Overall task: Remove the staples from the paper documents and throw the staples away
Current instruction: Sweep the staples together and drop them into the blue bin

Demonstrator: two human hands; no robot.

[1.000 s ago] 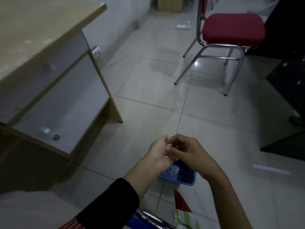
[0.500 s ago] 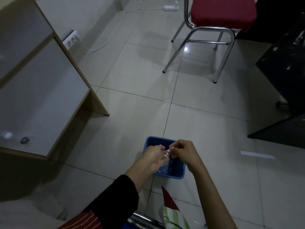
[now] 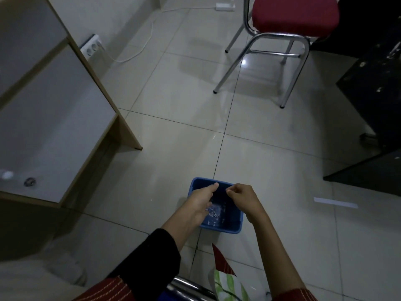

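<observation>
keep both hands right over the bin (image 3: 219, 229), left hand (image 3: 200, 203) looks slack with thumb out, right hand (image 3: 243, 197) is curled and can't tell if it's pinching anything, so rub them clean till everything joins the staples (image 3: 213, 211) down inside the bin

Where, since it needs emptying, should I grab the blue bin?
Pinch the bin by its far rim, coming down from above. It stands upright and open-topped on the floor, and that thin edge shows bare, with room on both sides of the wall.
</observation>
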